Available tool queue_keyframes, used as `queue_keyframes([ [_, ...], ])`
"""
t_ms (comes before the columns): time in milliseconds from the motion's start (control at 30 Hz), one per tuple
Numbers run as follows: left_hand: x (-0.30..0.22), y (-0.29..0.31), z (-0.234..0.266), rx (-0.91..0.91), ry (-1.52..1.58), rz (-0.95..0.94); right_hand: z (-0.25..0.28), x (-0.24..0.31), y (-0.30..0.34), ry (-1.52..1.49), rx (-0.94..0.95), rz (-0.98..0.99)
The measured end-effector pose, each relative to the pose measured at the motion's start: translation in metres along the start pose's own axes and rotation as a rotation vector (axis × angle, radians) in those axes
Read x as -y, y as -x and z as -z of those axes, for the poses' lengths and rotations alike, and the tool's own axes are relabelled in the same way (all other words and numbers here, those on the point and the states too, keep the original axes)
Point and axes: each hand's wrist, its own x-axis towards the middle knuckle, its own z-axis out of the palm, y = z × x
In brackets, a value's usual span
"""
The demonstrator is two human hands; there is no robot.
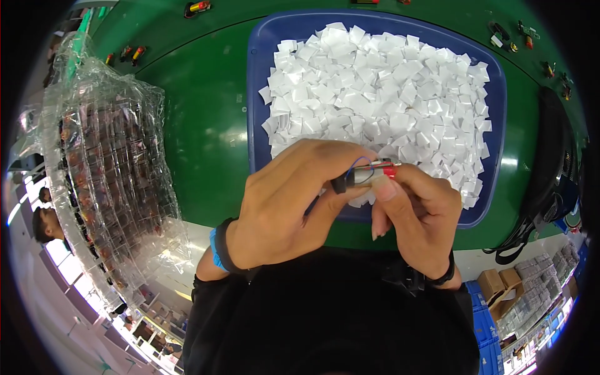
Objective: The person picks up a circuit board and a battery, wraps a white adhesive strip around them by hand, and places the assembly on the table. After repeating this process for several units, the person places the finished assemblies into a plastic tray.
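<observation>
Silver wired part point(362, 177), any print unreadable: left hand point(284, 199) and right hand point(424, 215) pinch it.

Honestly can't read a single word or number anywhere here. The small wired part point(361, 177), just off center toward 3 o'clock, shows no print I can make out. Same with the white pieces point(381, 94) around 1 o'clock. The red-and-yellow part point(199, 7) way out at 11 is too tiny, the plastic-wrapped pack point(119, 169) at 9 is glare and folds, and the brown cartons point(492, 284) and blue crates point(490, 337) near 4 are too small to read.
</observation>
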Motion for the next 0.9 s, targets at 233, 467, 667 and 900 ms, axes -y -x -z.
queue_keyframes([
  [233, 0.001, -0.017, 0.01, -0.08, 0.082, 0.153, 0.002, 0.009, -0.001, -0.078, 0.003, -0.116],
  [467, 0.117, -0.123, 0.111, -0.12, -0.057, 0.468, 0.01, 0.012, 0.009, 0.064, 0.106, 0.014],
  [667, 0.166, -0.161, 0.115, -0.032, -0.567, 0.178, 0.013, 0.008, 0.013, 0.152, 0.108, 0.052],
  [900, 0.105, -0.164, 0.092, -0.102, -0.279, 0.084, 0.018, 0.015, 0.012, 0.161, 0.135, 0.082],
])
